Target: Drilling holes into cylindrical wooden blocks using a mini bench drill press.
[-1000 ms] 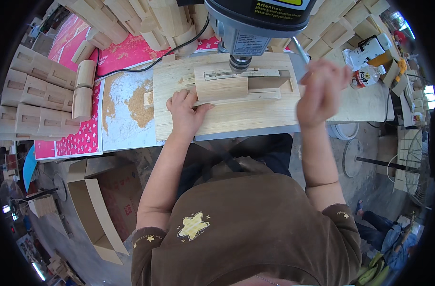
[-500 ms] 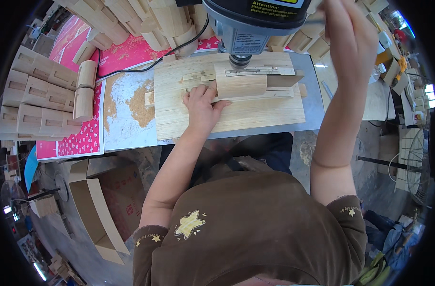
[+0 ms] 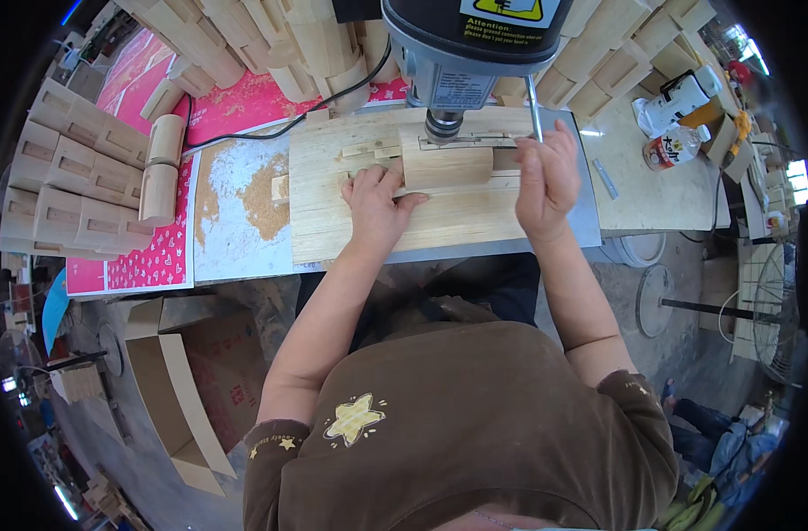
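Observation:
A drill press (image 3: 461, 66) stands over the board, and its chuck (image 3: 444, 124) is just above a rounded pale wooden block (image 3: 448, 166). The bit itself is hidden from me. The block lies sideways against a thin slotted strip (image 3: 474, 142) on a flat wooden board (image 3: 333, 217). At the block's left end, my left hand (image 3: 376, 202) grips its corner, thumb in front and fingers behind. My right hand (image 3: 548, 181) is closed around the end of the press's metal feed lever (image 3: 535, 108), to the right of the block.
Stacks of slotted wooden blocks (image 3: 85, 181) stand at the left and more (image 3: 320, 44) behind. A black cable (image 3: 280, 131) crosses the pink covering. Sawdust (image 3: 267, 199) lies left of the board. A plastic bottle (image 3: 678, 148) stands at right; an open cardboard box (image 3: 178, 398) is on the floor.
My right hand has come down and toward me with the lever, from high at the right. The chuck sits lower, nearer the block. My left hand has stayed in place.

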`<state>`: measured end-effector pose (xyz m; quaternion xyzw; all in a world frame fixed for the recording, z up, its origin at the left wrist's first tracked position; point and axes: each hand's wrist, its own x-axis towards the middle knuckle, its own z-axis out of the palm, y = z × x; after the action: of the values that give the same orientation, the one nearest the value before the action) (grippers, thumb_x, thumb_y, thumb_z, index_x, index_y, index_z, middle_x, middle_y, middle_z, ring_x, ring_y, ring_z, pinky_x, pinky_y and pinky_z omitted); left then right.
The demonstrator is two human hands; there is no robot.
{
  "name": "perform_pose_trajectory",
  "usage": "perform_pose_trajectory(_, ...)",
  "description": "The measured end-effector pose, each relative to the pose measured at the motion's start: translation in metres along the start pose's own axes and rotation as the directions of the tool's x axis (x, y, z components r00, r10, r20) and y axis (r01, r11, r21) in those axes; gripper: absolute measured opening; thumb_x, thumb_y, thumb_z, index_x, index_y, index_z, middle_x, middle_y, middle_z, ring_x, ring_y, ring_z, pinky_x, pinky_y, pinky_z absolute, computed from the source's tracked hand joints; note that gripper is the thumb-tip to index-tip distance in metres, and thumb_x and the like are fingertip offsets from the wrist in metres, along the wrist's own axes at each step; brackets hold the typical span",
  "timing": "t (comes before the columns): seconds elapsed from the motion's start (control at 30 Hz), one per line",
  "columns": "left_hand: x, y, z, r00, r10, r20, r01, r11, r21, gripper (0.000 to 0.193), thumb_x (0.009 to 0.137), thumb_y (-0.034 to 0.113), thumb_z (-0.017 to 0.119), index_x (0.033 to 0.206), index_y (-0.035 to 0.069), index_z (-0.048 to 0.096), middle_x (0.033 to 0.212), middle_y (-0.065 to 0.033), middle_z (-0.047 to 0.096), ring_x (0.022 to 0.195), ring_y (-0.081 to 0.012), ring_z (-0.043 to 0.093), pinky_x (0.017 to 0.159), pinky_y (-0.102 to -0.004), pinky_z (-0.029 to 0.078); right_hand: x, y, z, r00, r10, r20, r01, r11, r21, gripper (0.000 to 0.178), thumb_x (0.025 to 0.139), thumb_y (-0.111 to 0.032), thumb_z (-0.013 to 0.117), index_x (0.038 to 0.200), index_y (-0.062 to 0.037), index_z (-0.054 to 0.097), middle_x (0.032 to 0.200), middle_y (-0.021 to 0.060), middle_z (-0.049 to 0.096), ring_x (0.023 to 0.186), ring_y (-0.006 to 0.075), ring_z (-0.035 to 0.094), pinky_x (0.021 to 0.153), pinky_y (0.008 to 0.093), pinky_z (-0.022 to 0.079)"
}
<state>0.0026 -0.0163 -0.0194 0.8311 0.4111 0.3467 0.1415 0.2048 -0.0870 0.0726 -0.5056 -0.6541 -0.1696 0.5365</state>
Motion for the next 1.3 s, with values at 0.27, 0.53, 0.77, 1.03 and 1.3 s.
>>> perform_pose_trajectory(0.27,0.001,0.002,-0.001,0.999,-0.039,0.027,0.040,0.999,-0.019,0.055,0.060,0.032,0.079,0.109,0.013,0.064,0.080,-0.0007,0.053,0.086,-0.0214,0.050,0.081,-0.0397,0.028,0.154,-0.007,-0.007,0.977,0.099,-0.188,-0.123,0.985,-0.122,0.032,0.089,-0.025,0.050,0.081,0.0046,0.060,0.067,0.0134,0.060,0.064,0.0197,0.057,0.061,0.0329,0.044)
perform_pose_trajectory(0.53,0.008,0.003,-0.011,0.979,-0.175,0.102,0.189,0.970,-0.155,0.045,0.061,0.025,0.078,0.103,0.014,0.066,0.090,0.0000,0.057,0.093,-0.0172,0.054,0.093,-0.0387,0.024,0.153,-0.016,0.062,0.737,0.105,-0.668,-0.177,0.983,-0.041,0.035,0.095,-0.028,0.046,0.088,0.0038,0.060,0.070,0.0105,0.059,0.073,0.0163,0.058,0.068,0.0298,0.044)
perform_pose_trajectory(0.77,0.012,-0.005,-0.018,0.994,-0.082,0.075,0.097,0.969,-0.225,0.043,0.059,0.022,0.078,0.099,0.011,0.066,0.094,-0.0008,0.057,0.094,-0.0183,0.054,0.095,-0.0407,0.024,-0.027,0.034,-0.014,0.905,0.128,0.406,-0.031,0.971,-0.238,0.029,0.083,-0.021,0.060,0.107,-0.0068,0.055,0.091,0.0100,0.058,0.086,0.0308,0.052,0.076,0.0385,0.041)
perform_pose_trajectory(1.03,-0.004,-0.046,-0.131,0.999,-0.050,0.006,0.046,0.861,-0.507,0.031,0.061,0.016,0.077,0.086,0.004,0.065,0.079,-0.0002,0.060,0.074,-0.0124,0.057,0.071,-0.0283,0.042,-0.024,0.017,-0.029,0.849,0.164,0.502,-0.041,0.968,-0.248,0.029,0.072,-0.019,0.068,0.094,-0.0051,0.056,0.084,0.0112,0.055,0.083,0.0326,0.053,0.073,0.0406,0.040)
perform_pose_trajectory(1.3,-0.016,-0.073,-0.211,0.707,-0.633,0.315,0.529,0.178,-0.830,0.026,0.077,0.017,0.070,0.092,-0.003,0.065,0.082,-0.0078,0.066,0.071,-0.0152,0.063,0.071,-0.0279,0.051,-0.035,-0.003,-0.027,0.818,0.195,0.542,-0.081,0.970,-0.228,0.031,0.073,-0.017,0.069,0.097,-0.0027,0.056,0.089,0.0132,0.055,0.085,0.0330,0.051,0.076,0.0397,0.038)
